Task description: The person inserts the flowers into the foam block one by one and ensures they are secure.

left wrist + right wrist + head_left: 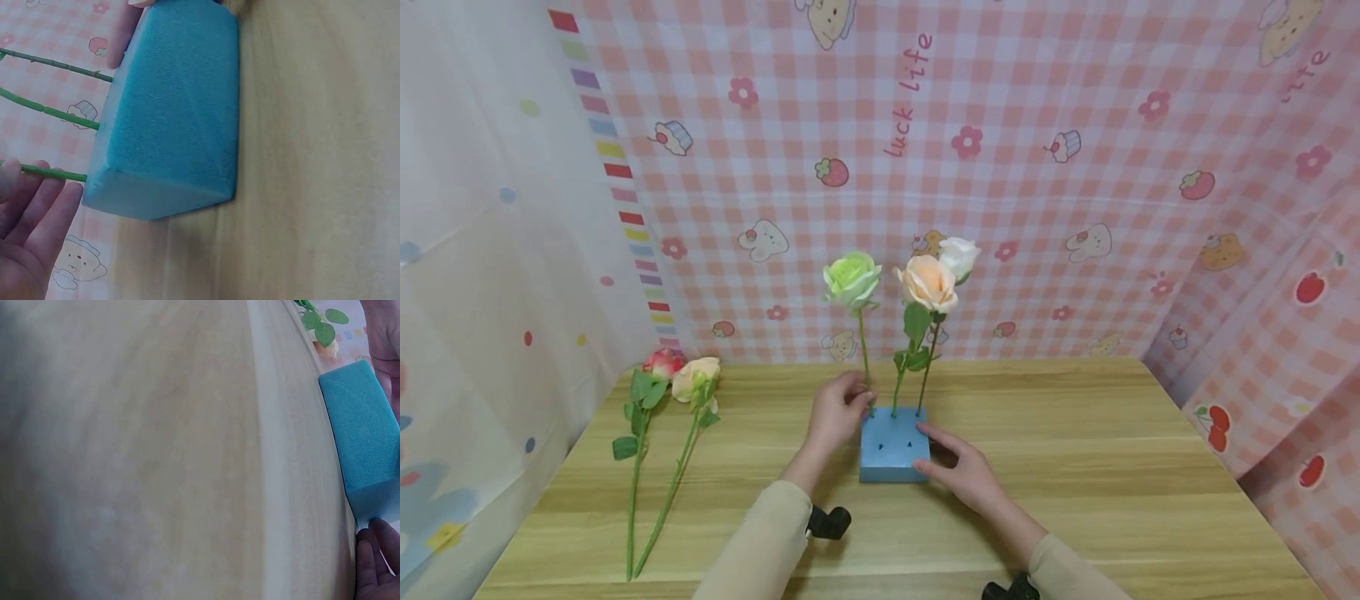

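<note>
A blue foam block (891,467) sits on the table, with three artificial roses upright along its back edge. My left hand (837,408) pinches the stem of the green rose (852,281) low down, just above the block's back left corner. In the left wrist view that green stem (53,173) meets the block between thumb and fingers. The peach rose (929,283) stands in the middle and the white rose (958,257) at the right. My right hand (968,477) touches the block's right side, index finger and thumb extended and spread. Two small dark holes mark the block's top nearer the front.
On the table's left lie a pink-red rose (662,364) and a cream rose (696,379), their long stems pointing toward the front. A pink checked cloth (1037,283) hangs behind the wooden table (1075,483). Black wrist mounts (829,523) sit by the sleeves.
</note>
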{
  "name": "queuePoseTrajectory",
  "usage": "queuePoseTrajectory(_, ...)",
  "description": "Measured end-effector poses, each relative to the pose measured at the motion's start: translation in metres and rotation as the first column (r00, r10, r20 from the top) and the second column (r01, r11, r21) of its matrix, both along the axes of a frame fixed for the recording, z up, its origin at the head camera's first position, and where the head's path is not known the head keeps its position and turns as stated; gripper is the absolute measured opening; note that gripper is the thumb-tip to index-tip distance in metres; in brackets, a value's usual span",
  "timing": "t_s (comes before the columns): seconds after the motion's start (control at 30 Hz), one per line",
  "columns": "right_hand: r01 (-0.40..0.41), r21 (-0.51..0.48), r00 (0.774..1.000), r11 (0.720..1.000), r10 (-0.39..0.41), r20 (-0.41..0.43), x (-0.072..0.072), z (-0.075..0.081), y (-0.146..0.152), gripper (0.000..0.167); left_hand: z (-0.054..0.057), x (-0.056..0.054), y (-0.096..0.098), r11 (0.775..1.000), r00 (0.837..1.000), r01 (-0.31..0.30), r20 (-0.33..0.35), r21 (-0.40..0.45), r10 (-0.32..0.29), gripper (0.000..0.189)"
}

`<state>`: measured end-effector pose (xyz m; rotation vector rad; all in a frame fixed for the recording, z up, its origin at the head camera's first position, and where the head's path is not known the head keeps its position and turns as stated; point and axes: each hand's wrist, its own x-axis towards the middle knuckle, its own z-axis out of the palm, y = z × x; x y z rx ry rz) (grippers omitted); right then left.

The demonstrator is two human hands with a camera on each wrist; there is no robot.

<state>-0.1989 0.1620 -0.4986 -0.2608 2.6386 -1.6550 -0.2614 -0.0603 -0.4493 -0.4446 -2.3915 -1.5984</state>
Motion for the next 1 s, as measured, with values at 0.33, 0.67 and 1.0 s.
queuePoseTrajectory(0.33, -0.002, -0.027, 1.0, 1.0, 0.002, 0.016, 0.0, -0.002, 0.0, 0.057, -0.008, 0.014, -0.02, 0.991, 0.991, -0.012, 0.132, 0.134, -0.006, 0.025)
queuePoseTrajectory(0.67, -0.011, -0.031, 1.0, 0.999, 0.011, 0.021, 0.0, -0.001, 0.001, 0.057, -0.02, 0.025, -0.059, 0.991, 0.985, -0.056, 0.167, 0.123, 0.035, 0.023)
queuePoseTrajectory(1.0, 0.009, -0.006, 1.0, 1.0, -0.009, 0.009, 0.0, 0.0, 0.0, 0.056, -0.03, 0.043, -0.118, 0.996, 0.979, -0.088, 0.184, -0.018, 0.09, 0.031)
